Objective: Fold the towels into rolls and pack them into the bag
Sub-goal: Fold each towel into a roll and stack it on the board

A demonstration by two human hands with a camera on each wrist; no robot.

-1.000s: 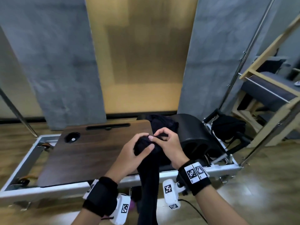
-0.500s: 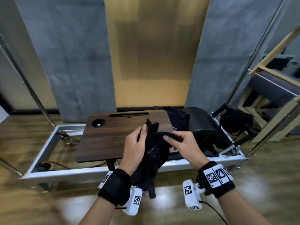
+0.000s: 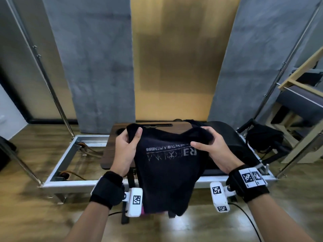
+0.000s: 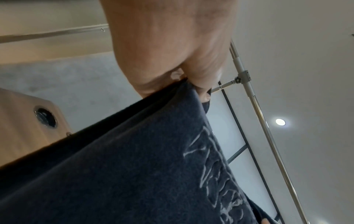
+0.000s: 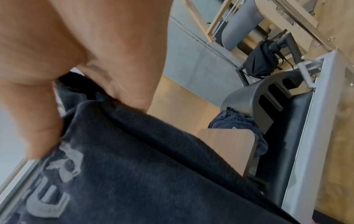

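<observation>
in front of me a dark wooden tabletop sits over a metal frame on the wood floor. a crumpled dark towel lies at its far right corner, against a black curved barrel.

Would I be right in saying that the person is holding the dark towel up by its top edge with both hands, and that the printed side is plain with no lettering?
Not quite. Both the left hand and the right hand do hold the dark towel up by its top edge, but it is not plain: the head view shows pale printed lettering across it, upside down from the wearer's side.
</observation>
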